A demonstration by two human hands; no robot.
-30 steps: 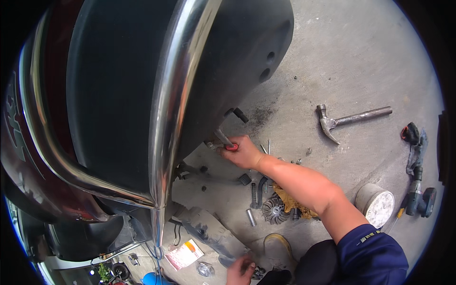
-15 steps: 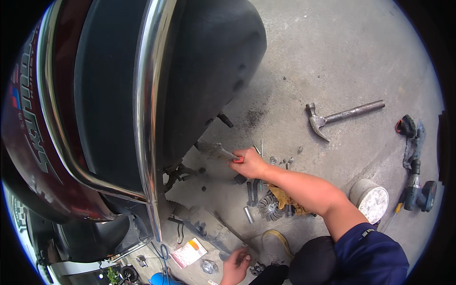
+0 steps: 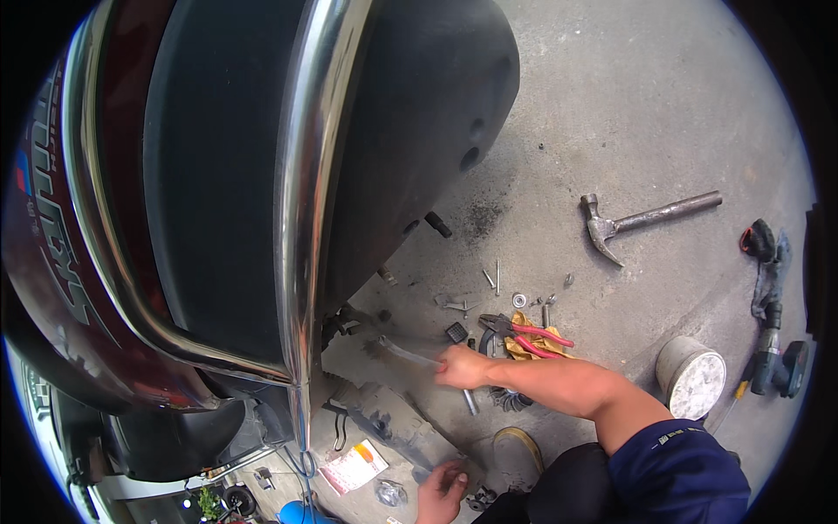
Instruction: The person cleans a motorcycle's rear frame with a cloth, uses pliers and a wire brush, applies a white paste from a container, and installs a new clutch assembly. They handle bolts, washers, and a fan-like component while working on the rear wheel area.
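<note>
My right hand (image 3: 463, 367) is closed around a thin greyish tool with a bit of red at the grip (image 3: 406, 352). Motion blurs the tool, so its exact kind is unclear. It points left, above the upper end of a long, dusty grey cover (image 3: 397, 424) beneath the dark red scooter (image 3: 122, 358). At the cover's lower end, the bent fingers of my left hand (image 3: 443, 491) grip its edge. Just beyond my right wrist, red-handled pliers (image 3: 537, 336) lie on a yellowish-brown rag (image 3: 517, 349). A finned round part (image 3: 511, 399) is partly hidden under my forearm.
A claw hammer (image 3: 650, 217) lies on the concrete. Farther right are a white bucket (image 3: 696, 384) and a cordless drill (image 3: 768, 354). Bolts (image 3: 493, 276) and a washer (image 3: 519, 300) are scattered ahead. A printed paper (image 3: 353, 467) lies beside a clear plastic bag (image 3: 390, 492).
My right hand has drawn the tool down and nearer, toward the cover. The pliers, hidden behind my arm before, now show. My left hand stays at the cover; the whole view has shifted slightly.
</note>
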